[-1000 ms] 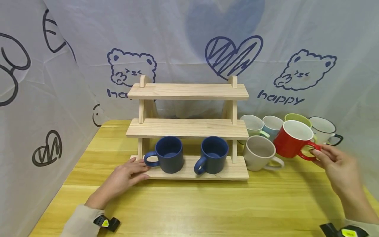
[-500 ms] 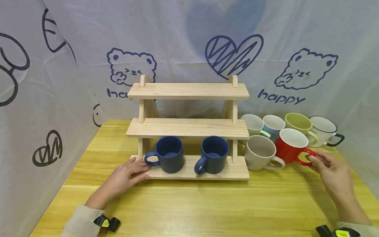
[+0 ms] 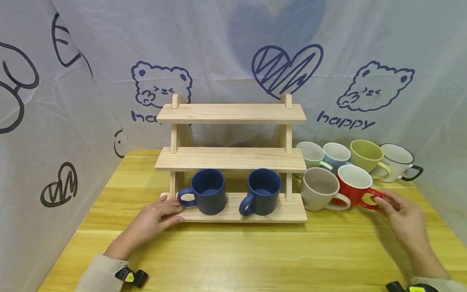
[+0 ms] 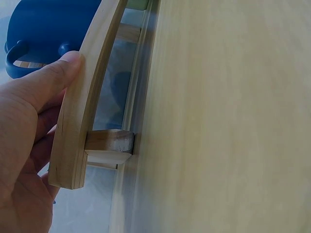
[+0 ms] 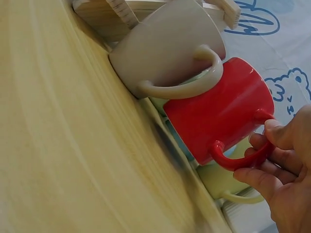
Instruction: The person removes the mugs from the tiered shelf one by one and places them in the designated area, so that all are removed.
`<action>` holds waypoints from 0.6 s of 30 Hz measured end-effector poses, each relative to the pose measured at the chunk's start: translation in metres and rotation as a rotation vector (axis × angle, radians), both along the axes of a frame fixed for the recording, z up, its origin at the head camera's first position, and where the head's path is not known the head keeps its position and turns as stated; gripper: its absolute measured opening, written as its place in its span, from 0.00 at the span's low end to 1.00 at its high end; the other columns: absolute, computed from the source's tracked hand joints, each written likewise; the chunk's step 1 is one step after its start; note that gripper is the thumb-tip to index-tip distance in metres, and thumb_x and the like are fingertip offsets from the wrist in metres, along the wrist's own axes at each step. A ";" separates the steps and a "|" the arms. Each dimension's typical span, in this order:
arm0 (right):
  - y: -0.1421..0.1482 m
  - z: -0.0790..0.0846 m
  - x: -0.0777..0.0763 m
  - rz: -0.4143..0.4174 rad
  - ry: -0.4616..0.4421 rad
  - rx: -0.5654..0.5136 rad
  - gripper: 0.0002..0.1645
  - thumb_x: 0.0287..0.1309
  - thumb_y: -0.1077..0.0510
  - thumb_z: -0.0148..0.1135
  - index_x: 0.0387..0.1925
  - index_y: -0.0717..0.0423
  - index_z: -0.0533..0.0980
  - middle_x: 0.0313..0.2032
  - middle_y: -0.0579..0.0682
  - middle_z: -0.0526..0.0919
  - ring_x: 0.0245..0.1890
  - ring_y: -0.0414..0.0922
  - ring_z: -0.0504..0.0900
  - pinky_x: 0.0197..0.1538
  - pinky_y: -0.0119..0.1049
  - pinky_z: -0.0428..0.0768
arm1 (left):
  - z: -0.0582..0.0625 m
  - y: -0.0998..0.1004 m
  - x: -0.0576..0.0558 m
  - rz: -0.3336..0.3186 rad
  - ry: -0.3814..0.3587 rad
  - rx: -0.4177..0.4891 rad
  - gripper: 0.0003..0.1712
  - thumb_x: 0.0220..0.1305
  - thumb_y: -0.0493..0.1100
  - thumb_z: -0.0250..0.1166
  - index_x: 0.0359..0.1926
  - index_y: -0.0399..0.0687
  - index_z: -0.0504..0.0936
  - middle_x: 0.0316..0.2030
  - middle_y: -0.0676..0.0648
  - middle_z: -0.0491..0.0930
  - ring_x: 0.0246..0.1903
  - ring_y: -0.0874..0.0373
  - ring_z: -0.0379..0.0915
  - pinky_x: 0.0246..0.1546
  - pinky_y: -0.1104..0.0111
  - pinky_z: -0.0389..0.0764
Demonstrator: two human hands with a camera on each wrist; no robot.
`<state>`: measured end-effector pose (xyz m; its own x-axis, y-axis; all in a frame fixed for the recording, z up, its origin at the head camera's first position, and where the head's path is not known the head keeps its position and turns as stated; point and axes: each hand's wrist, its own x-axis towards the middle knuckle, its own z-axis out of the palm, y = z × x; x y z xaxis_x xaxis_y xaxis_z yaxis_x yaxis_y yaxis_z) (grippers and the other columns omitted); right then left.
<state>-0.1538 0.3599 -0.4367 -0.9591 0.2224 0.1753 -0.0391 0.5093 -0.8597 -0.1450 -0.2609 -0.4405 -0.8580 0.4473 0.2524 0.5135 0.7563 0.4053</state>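
My left hand (image 3: 152, 216) holds the left end of a three-tier wooden shelf (image 3: 230, 158); in the left wrist view its thumb lies against the lowest board's front edge. Right of those fingers stands a blue mug (image 3: 208, 191), handle to the left. Another blue mug (image 3: 264, 190) sits on the same board, handle toward the front left. My right hand (image 3: 405, 223) pinches the handle of a red mug (image 5: 221, 116), which is upright beside a beige mug (image 3: 319, 188). Whether the red mug's base touches the table cannot be told.
Behind the red mug stand a pale green mug (image 3: 310, 153), a light blue mug (image 3: 335, 158), a yellow-green mug (image 3: 366, 156) and a white mug with a black rim (image 3: 397, 162). A printed white cloth (image 3: 226, 48) hangs behind the wooden table (image 3: 233, 255).
My right hand has brought the red mug down and toward the front left, close to the beige mug. The yellow-green mug shows more now. My left hand has stayed put.
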 end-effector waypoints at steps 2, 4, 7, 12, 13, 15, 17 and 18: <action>-0.001 -0.002 0.000 -0.001 0.010 0.042 0.19 0.68 0.58 0.59 0.52 0.70 0.76 0.32 0.19 0.79 0.30 0.22 0.80 0.32 0.17 0.80 | 0.000 0.000 0.000 -0.001 0.003 0.003 0.17 0.60 0.48 0.70 0.48 0.45 0.87 0.50 0.48 0.84 0.57 0.48 0.75 0.68 0.50 0.62; -0.001 -0.004 0.000 -0.005 0.019 0.088 0.21 0.68 0.58 0.59 0.53 0.73 0.74 0.32 0.18 0.78 0.31 0.20 0.78 0.32 0.16 0.79 | 0.000 0.000 0.000 -0.001 0.007 0.006 0.17 0.60 0.48 0.70 0.48 0.45 0.87 0.50 0.48 0.83 0.57 0.48 0.75 0.68 0.50 0.62; -0.002 -0.006 0.000 -0.014 0.028 0.150 0.22 0.68 0.58 0.59 0.53 0.74 0.75 0.32 0.18 0.76 0.31 0.18 0.76 0.31 0.14 0.77 | -0.001 0.000 -0.001 0.001 0.006 0.008 0.17 0.60 0.48 0.70 0.48 0.46 0.87 0.51 0.48 0.83 0.57 0.49 0.75 0.68 0.50 0.61; -0.001 -0.008 0.001 -0.012 0.044 0.157 0.22 0.68 0.58 0.59 0.53 0.75 0.75 0.31 0.16 0.76 0.30 0.19 0.77 0.31 0.15 0.77 | -0.001 0.000 0.000 -0.006 0.022 0.006 0.17 0.60 0.48 0.71 0.48 0.46 0.88 0.50 0.48 0.83 0.57 0.49 0.76 0.68 0.50 0.62; -0.001 -0.009 0.001 -0.009 0.047 0.149 0.22 0.69 0.58 0.59 0.52 0.75 0.74 0.31 0.17 0.76 0.30 0.20 0.77 0.32 0.15 0.78 | -0.001 0.000 0.000 -0.008 0.025 0.007 0.17 0.59 0.48 0.71 0.48 0.46 0.88 0.50 0.48 0.84 0.56 0.49 0.76 0.67 0.50 0.63; -0.002 -0.010 0.001 -0.007 0.052 0.144 0.21 0.68 0.59 0.59 0.52 0.75 0.75 0.31 0.17 0.76 0.30 0.20 0.78 0.32 0.15 0.78 | -0.002 -0.001 0.000 -0.010 0.030 0.008 0.17 0.59 0.48 0.71 0.47 0.46 0.88 0.50 0.48 0.84 0.56 0.49 0.76 0.67 0.50 0.63; -0.002 -0.010 0.000 -0.008 0.047 0.140 0.22 0.68 0.58 0.59 0.52 0.75 0.75 0.32 0.17 0.77 0.31 0.20 0.77 0.32 0.14 0.78 | -0.002 -0.001 -0.001 -0.010 0.034 0.011 0.17 0.59 0.48 0.71 0.47 0.46 0.88 0.49 0.48 0.84 0.56 0.49 0.76 0.67 0.49 0.63; -0.002 -0.011 0.000 -0.010 0.043 0.143 0.22 0.68 0.58 0.59 0.52 0.74 0.75 0.32 0.18 0.77 0.31 0.19 0.77 0.33 0.14 0.77 | -0.002 -0.001 -0.001 -0.009 0.036 0.011 0.17 0.58 0.48 0.72 0.47 0.46 0.88 0.49 0.48 0.84 0.56 0.49 0.76 0.67 0.49 0.64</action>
<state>-0.1534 0.3576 -0.4475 -0.9478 0.2019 0.2468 -0.0685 0.6271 -0.7759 -0.1457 -0.2620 -0.4428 -0.8439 0.4523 0.2884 0.5352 0.7469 0.3946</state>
